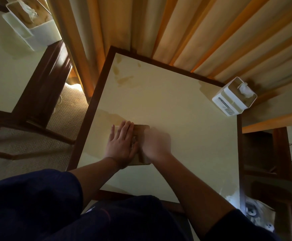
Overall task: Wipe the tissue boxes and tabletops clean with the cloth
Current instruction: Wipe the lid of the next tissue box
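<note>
A folded brown cloth [142, 130] lies on the cream tabletop [176, 119] with a dark wooden frame. My left hand [121, 145] presses flat on the cloth's left half, fingers straight. My right hand [154, 144] is on the cloth's right half, blurred by motion, so its finger pose is unclear. Brown smears mark the tabletop above the cloth and near the far left corner. A white tissue box [234, 96] stands on the table's far right corner. A second white tissue box [29, 23] sits on another cream table [2, 75] at the upper left.
Beige and orange curtains [194, 32] hang behind the tables. A woven carpet [68, 110] shows between the two tables. A dark wooden piece of furniture [280, 153] with a cable on it stands at the right. My dark trousers fill the bottom.
</note>
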Available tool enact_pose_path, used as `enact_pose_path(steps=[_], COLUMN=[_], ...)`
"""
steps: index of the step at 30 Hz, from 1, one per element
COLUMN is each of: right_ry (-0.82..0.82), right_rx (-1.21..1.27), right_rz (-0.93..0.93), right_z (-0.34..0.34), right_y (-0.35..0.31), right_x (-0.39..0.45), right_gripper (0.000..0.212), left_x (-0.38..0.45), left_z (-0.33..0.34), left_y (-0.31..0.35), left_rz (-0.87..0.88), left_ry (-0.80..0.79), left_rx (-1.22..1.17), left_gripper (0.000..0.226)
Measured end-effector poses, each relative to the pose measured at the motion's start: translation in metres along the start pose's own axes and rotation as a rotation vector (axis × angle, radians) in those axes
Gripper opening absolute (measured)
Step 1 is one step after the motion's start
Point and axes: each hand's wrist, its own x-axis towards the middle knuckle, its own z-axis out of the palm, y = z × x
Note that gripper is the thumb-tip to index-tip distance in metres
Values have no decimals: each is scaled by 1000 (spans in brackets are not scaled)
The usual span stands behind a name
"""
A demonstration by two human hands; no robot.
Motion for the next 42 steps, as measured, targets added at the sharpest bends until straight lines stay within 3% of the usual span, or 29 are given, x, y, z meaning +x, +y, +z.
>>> enact_pose_path(steps=[7, 13, 16, 19, 26, 29, 31, 34, 38, 40, 42], right_ry=[74, 143, 179, 107, 82, 73, 82, 135, 217, 237, 233], right_rx=[-6, 90, 117, 101, 123, 178, 193, 239, 355, 379, 378], right_rz=[66, 78, 37, -1, -50, -47, -87, -193, -269, -257, -240], right_z=[-8, 27, 45, 58, 54, 54, 61, 68, 66, 61, 55], right_y=[-8, 1, 5, 9, 19, 18, 22, 30, 33, 36, 43], right_x=[29, -6, -39, -69, -79, -79, -84, -94, -105, -107, -105], right_gripper=[12, 24, 17, 43, 16, 43, 45, 35, 17, 27, 34], left_x=[1, 1, 3, 2, 4, 1, 0, 0, 20, 28, 24], left_z=[1, -2, -2, -2, -6, -6, -8, -16, -32, -39, -45], left_y=[-1, 1, -2, -2, 0, 0, 1, -5, -29, -32, -24], left_rz=[-7, -8, -1, 1, 2, 14, 31, 113, 482, 612, 556], left_ry=[27, -25, -34, -36, -57, -46, -53, -94, -262, -310, -287], left_rx=[11, 31, 46, 59, 73, 80, 75, 84, 214, 253, 177], left_gripper=[75, 74, 78, 76, 78, 75, 74, 79, 88, 83, 80])
